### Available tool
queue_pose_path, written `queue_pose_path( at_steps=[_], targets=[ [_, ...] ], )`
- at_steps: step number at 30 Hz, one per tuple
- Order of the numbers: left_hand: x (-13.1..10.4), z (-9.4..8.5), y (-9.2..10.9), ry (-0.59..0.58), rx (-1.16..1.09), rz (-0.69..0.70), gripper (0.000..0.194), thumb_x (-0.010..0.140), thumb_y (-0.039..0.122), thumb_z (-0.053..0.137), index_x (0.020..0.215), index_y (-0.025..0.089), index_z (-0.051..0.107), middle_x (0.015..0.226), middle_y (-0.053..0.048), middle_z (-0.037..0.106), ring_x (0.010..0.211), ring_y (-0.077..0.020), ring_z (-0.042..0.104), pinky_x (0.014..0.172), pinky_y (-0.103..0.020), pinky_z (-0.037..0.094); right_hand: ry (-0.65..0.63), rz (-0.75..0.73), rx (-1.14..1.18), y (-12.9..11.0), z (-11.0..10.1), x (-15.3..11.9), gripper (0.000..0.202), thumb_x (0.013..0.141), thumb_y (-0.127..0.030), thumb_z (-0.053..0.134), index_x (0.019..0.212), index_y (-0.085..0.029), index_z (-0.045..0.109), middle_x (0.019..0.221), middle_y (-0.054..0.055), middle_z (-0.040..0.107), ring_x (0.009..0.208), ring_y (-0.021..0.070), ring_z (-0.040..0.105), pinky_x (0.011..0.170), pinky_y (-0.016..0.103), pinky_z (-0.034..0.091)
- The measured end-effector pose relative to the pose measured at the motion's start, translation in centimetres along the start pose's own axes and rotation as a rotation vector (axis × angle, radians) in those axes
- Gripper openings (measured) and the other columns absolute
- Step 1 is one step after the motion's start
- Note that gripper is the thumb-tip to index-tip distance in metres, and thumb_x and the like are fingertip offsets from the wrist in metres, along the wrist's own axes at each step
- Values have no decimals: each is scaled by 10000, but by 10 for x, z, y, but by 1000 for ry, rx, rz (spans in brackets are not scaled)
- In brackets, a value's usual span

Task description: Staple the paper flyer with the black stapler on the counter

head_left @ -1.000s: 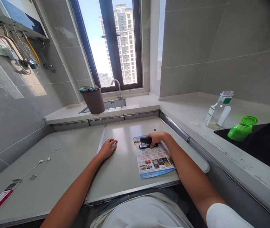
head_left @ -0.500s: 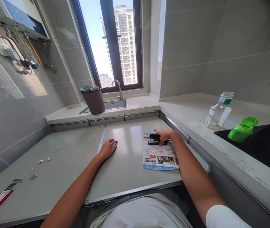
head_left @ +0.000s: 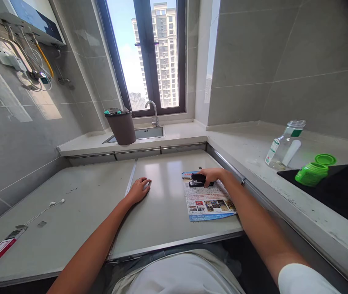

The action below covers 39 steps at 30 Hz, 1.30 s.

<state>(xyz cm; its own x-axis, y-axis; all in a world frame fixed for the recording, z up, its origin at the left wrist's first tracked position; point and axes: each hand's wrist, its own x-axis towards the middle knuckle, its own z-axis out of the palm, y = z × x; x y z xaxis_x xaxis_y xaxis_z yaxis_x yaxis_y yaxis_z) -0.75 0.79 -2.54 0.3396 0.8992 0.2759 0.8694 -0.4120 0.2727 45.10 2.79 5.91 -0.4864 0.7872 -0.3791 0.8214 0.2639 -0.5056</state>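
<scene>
The right hand [head_left: 211, 177] grips a black stapler [head_left: 197, 179]; dragging it could wrinkle the leaflets [head_left: 206, 200]. The left hand [head_left: 139, 190], loosely curled, holds nothing.

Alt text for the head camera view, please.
A person's right hand grips a black stapler over printed sheets on a pale table; the left hand rests empty. Behind, a bin stands by a sink below a window.
</scene>
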Motion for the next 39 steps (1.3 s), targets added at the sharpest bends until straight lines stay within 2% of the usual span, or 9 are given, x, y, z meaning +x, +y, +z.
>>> queue_pose_path(
  at_steps=[6, 9, 11, 13, 15, 18, 26, 34, 39],
  targets=[
    [0, -1, -3, 1, -2, 16, 430, 1017, 391, 539, 1399, 255, 682, 1463, -129, 602, 1323, -323, 571, 1151, -511, 468, 25, -52, 68, 16, 4, -11, 787, 556, -297, 872, 1326, -246, 718, 1136, 29, 790, 1043, 292, 719, 829, 289, 530],
    [1, -1, -4, 5, -9, 19, 421, 1015, 401, 544, 1385, 264, 691, 1455, -121, 608, 1319, -319, 573, 1151, -506, 468, 70, -111, 70, 17, 1, -17, 766, 596, -425, 901, 1317, -232, 726, 1214, 55, 766, 1098, 299, 692, 890, 291, 518],
    [1, -1, -5, 3, -16, 17, 417, 1009, 398, 552, 1380, 270, 694, 1451, -116, 610, 1318, -316, 574, 1152, -502, 468, 135, -162, 75, 19, -2, -19, 675, 713, -563, 831, 1283, -213, 738, 1243, 73, 750, 1119, 289, 673, 908, 285, 501],
    [1, -2, -5, 3, -19, 14, 412, 1004, 391, 562, 1374, 273, 697, 1447, -113, 612, 1315, -312, 578, 1152, -499, 470, 295, -146, 70, 23, -4, -18, 570, 883, -641, 644, 1199, -180, 757, 1176, 93, 760, 1080, 274, 667, 893, 288, 487],
    [1, -3, -4, 6, -23, 13, 404, 1003, 393, 566, 1364, 275, 705, 1437, -111, 618, 1308, -310, 584, 1152, -499, 470, 532, -44, 21, 30, -3, -13, 542, 998, -596, 460, 1083, -158, 768, 1059, 109, 770, 1002, 258, 666, 859, 293, 470],
    [0, -6, -2, 6, -32, 17, 406, 1004, 417, 561, 1354, 281, 713, 1429, -107, 627, 1299, -313, 589, 1146, -502, 474, 758, 145, -82, 44, 3, -1, 464, 1020, -463, 420, 973, -170, 776, 966, 114, 774, 919, 239, 667, 819, 292, 443],
    [-1, -7, 1, -6, -20, 7, 421, 1003, 414, 548, 1371, 282, 705, 1447, -107, 623, 1302, -313, 581, 1131, -497, 483, 771, 342, -87, 63, 17, 21, 349, 983, -387, 502, 975, -190, 790, 1057, 107, 796, 986, 252, 700, 718, 271, 417],
    [-1, -7, 2, -10, -15, 1, 423, 1005, 401, 546, 1377, 273, 702, 1451, -116, 614, 1334, -329, 574, 1151, -513, 465, 758, 346, -132, 66, 19, 28, 296, 986, -366, 530, 1024, -196, 770, 1071, 109, 782, 988, 255, 699, 731, 277, 414],
    [-1, -9, 4, -5, -15, 5, 416, 1008, 406, 542, 1369, 282, 706, 1446, -108, 618, 1335, -324, 574, 1148, -505, 469, 762, 270, -176, 62, 19, 32, 200, 955, -250, 571, 1038, -197, 745, 1093, 107, 759, 1029, 237, 671, 836, 272, 443]
  ],
)
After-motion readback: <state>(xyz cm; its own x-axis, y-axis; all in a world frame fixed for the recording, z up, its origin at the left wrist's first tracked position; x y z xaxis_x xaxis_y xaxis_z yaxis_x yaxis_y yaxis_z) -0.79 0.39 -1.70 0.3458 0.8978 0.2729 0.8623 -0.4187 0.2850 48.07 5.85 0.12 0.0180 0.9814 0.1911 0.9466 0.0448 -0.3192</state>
